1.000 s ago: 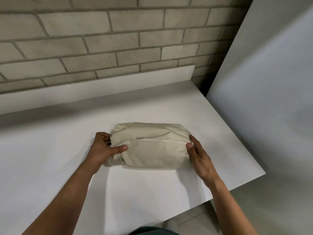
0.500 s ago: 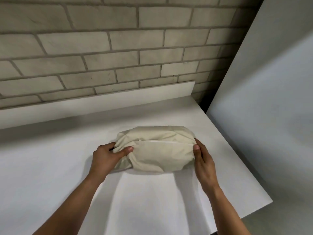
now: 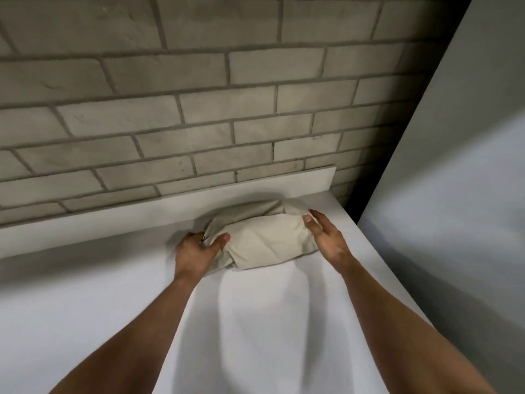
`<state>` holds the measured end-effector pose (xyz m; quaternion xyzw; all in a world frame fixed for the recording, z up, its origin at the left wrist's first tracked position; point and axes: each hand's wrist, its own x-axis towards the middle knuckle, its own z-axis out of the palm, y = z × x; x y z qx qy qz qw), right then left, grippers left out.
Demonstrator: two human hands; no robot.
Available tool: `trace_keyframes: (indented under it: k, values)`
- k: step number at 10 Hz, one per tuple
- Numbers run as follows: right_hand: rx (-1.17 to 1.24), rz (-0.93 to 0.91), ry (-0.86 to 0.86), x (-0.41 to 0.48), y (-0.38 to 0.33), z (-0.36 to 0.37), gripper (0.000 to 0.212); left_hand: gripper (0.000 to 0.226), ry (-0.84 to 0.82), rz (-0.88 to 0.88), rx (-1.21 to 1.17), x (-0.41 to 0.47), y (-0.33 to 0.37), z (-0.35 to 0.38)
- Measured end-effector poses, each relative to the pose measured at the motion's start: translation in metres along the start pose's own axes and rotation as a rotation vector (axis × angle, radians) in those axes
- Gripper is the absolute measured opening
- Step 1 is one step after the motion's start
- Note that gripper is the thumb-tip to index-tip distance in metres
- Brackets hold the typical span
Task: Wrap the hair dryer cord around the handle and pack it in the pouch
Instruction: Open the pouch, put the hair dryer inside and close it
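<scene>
At the back of the counter (image 3: 113, 294), just beside the white upstand (image 3: 136, 220), lies the bulging beige pouch (image 3: 264, 240). My left grip (image 3: 196, 251) clasps its bunched left end, thumb on top. My right grip (image 3: 326, 237) rests against the right end, fingers straight, thumb touching the cloth.

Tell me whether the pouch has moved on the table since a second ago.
Yes. The pouch has slid away from the person: its far side now lies by the white ledge below the brick wall.
</scene>
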<state>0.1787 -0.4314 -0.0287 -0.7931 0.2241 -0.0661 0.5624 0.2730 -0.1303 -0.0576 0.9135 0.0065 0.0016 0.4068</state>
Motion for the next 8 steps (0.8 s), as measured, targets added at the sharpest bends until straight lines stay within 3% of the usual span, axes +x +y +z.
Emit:
trace_keyframes:
  k: [3, 4, 6, 7, 8]
  values:
    - [-0.048, -0.028, -0.077, 0.033, 0.011, 0.010, 0.051, 0.066, -0.079, -0.021, 0.145, 0.009, -0.025, 0.007]
    - [-0.066, -0.008, -0.093, 0.035, 0.013, 0.010, 0.054, 0.070, -0.117, 0.043, 0.270, 0.013, -0.027, 0.008]
    - [-0.272, -0.054, -0.030, 0.044, 0.011, 0.005, 0.069, 0.071, -0.200, 0.080, 0.437, 0.024, -0.020, 0.002]
    - [-0.491, -0.194, 0.118, 0.038, 0.011, 0.007, 0.063, 0.079, -0.258, 0.026, 0.367, 0.028, -0.022, -0.003]
    - [-0.600, -0.238, 0.096, 0.027, 0.006, 0.007, 0.061, 0.108, -0.264, -0.006, 0.218, 0.027, -0.024, -0.009]
